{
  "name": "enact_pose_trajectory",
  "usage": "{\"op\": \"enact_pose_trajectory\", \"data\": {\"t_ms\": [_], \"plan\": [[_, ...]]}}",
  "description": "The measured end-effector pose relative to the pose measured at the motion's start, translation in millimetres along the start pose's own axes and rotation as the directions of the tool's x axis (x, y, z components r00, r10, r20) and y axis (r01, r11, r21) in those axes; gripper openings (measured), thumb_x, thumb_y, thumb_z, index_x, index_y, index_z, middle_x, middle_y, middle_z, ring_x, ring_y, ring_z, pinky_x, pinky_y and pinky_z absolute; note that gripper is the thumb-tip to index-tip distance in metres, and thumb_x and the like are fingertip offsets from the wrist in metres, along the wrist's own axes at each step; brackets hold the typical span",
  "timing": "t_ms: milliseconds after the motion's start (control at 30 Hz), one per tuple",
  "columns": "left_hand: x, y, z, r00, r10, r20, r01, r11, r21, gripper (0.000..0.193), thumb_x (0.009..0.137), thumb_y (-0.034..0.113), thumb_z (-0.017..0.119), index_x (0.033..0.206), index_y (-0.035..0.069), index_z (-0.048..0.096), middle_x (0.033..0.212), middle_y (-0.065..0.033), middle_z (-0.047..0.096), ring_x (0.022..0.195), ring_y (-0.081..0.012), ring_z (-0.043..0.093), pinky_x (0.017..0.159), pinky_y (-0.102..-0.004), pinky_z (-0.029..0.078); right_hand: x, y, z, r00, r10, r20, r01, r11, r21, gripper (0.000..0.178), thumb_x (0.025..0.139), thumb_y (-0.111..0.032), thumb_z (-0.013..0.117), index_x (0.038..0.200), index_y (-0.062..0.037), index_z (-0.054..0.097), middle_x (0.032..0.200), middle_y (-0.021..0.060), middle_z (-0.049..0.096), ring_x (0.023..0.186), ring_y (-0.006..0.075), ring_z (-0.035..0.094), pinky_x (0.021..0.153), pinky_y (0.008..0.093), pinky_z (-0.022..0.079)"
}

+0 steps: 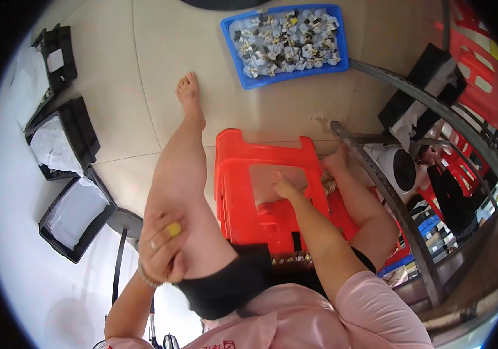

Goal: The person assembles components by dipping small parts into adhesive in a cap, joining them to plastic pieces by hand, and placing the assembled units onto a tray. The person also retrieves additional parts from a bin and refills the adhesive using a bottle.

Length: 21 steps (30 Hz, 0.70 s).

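Note:
My left hand [163, 247] rests on my bent left leg, fingers apart and slightly curled, holding nothing that I can see. A yellow finger cot [173, 229] covers one fingertip, and a beaded bracelet [148, 277] circles the wrist. My right hand [284, 186] hangs low at the opening of a red plastic stool [233, 174] between my legs. Its fingers look small but apart, with nothing visible in them. Beyond the stool, a blue tray [295, 77] on the floor carries many small white, grey and dark pieces.
Black bins with white liners, including a nearer one [77, 212], line the left wall. A metal frame [397, 203] runs along my right side. Past it are a black crate [420, 87], red plastic stools [479, 75] and part of another person [450, 195].

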State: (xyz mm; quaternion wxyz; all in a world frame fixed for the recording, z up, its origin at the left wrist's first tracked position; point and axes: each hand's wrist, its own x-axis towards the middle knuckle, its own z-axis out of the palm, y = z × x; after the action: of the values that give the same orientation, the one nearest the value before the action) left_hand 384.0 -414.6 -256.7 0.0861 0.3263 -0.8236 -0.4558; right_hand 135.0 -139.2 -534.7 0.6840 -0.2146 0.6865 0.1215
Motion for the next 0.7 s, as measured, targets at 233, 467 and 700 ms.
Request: {"op": "enact_pose_trajectory", "data": {"t_ms": [233,467,700], "plan": [[42.0,26.3,-21.2,0.958,-0.157,0.241,0.124,0.981,0.148,0.02,0.073,0.019,0.049,0.077,0.005,0.061,0.081,-0.0086,0.066,0.081,-0.0276,0.065,0.083,-0.043,0.046,79.4,20.6,52.7,0.949,0.135,-0.286,-0.001,0.906,0.424,0.06,0.079,-0.028,0.069,0.128,-0.0024,0.046,0.114,0.0193,0.06,0.106,0.0325,0.057,0.09,0.0375,0.045],[109.9,-207.6,184.6,0.771,-0.613,-0.17,0.629,0.775,0.057,0.042,0.088,0.038,0.034,0.103,0.006,0.058,0.105,-0.0093,0.058,0.104,-0.0287,0.052,0.097,-0.0398,0.036,195.9,122.2,85.6,0.867,0.41,-0.282,-0.201,0.807,0.555,0.044,0.08,-0.025,0.069,0.114,-0.0068,0.048,0.107,0.009,0.056,0.089,0.0216,0.057,0.075,0.0355,0.05],[143.9,-330.9,262.9,0.395,-0.837,-0.38,0.898,0.439,-0.034,0.051,0.091,0.041,0.027,0.115,0.005,0.056,0.122,-0.0132,0.052,0.117,-0.0299,0.044,0.101,-0.0405,0.032,192.7,101.1,82.5,0.762,0.456,-0.461,0.361,0.292,0.886,0.024,0.081,-0.015,0.068,0.097,-0.0093,0.051,0.087,0.0048,0.056,0.073,0.0167,0.055,0.063,0.0325,0.048]]}}
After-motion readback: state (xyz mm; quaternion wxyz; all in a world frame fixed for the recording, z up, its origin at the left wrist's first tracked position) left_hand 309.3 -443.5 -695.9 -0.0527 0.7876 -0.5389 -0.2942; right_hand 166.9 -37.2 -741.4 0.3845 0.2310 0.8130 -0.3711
